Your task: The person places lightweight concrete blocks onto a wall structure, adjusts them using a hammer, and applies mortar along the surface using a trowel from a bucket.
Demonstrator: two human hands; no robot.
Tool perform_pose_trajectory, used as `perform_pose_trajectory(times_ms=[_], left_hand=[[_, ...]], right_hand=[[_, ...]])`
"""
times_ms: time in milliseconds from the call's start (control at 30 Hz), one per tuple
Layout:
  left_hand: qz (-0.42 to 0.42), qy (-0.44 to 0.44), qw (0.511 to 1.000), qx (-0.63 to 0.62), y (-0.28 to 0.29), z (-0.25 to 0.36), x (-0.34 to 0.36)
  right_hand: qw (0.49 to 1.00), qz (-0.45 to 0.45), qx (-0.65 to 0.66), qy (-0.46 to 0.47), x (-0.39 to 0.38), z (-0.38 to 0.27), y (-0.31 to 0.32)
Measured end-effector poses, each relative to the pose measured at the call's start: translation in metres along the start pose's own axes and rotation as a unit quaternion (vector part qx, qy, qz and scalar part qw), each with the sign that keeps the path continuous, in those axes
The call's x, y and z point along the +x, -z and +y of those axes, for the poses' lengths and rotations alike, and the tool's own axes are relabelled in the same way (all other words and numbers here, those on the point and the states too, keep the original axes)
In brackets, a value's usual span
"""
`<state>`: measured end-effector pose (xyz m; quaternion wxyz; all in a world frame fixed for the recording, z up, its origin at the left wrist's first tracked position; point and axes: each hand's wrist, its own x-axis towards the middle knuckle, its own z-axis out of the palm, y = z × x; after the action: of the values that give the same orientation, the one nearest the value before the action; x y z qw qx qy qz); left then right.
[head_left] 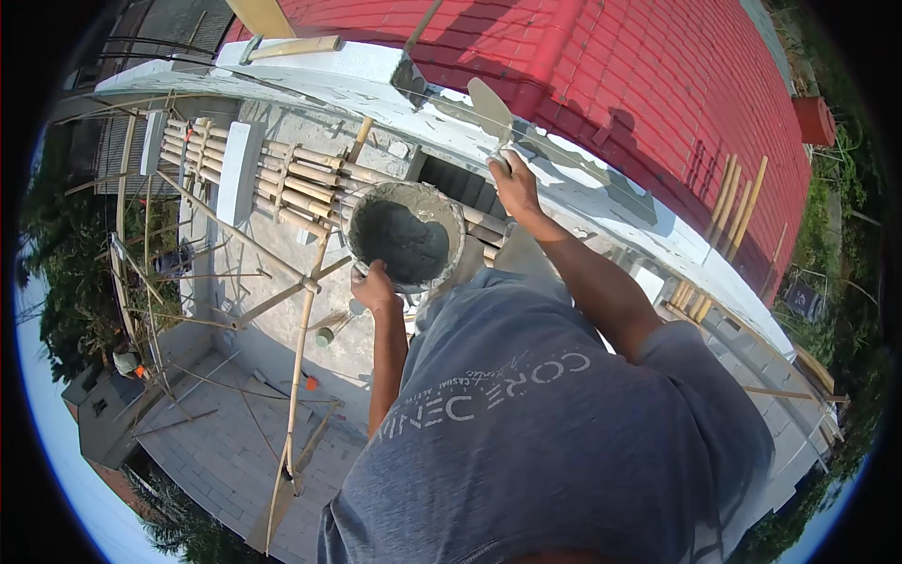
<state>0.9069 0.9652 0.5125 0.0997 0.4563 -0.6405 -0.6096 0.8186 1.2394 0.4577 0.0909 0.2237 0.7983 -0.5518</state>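
Observation:
My left hand (378, 287) grips the near rim of a round bucket (457, 246), its thumb over the edge. Wet grey mortar (404, 235) partly fills the bucket, piled up toward one side. In my right hand (516, 185) is the handle of a trowel (489, 108), the fingers closed round it. The trowel's blade points away from me, over the top of a white block wall (667, 235). Grey mortar (601, 179) lies in patches along that wall top.
Beyond the wall slopes a red tiled roof (648, 85). Bamboo poles (301, 179) lashed together form a platform at left, and a bamboo upright (303, 367) stands left of my arm. Far below lies a grey floor (211, 437). Several bamboo pieces (738, 207) lean at right.

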Motion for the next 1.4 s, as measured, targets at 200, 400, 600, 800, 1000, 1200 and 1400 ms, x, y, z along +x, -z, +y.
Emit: perform_pose_trajectory(times_ms=[200,400,600,800,1000,1200,1400], left_hand=[[0.046,0.008,0.999,-0.021,0.023,-0.009,0.004],[0.082,0.031,0.996,-0.018,0.050,-0.019,0.020],[0.113,0.016,0.993,-0.030,0.070,-0.020,0.025],[0.133,0.029,0.990,-0.036,0.069,-0.016,0.027],[0.100,0.049,0.993,-0.037,0.054,-0.013,0.025],[0.012,-0.006,0.999,-0.033,0.032,-0.015,0.016],[-0.064,-0.030,0.997,0.006,0.010,-0.008,-0.001]], right_hand=[[0.980,0.103,-0.119,0.123,0.026,-0.044,-0.055],[0.960,0.091,-0.132,0.230,0.065,-0.080,-0.079],[0.977,-0.037,-0.184,0.098,0.113,-0.107,-0.096],[0.981,-0.025,-0.186,0.054,0.092,-0.077,-0.074],[0.997,-0.024,-0.075,0.008,0.015,-0.039,-0.023],[0.961,-0.241,-0.130,-0.035,-0.066,-0.023,0.031],[0.913,-0.363,-0.178,0.050,-0.064,-0.042,-0.017]])
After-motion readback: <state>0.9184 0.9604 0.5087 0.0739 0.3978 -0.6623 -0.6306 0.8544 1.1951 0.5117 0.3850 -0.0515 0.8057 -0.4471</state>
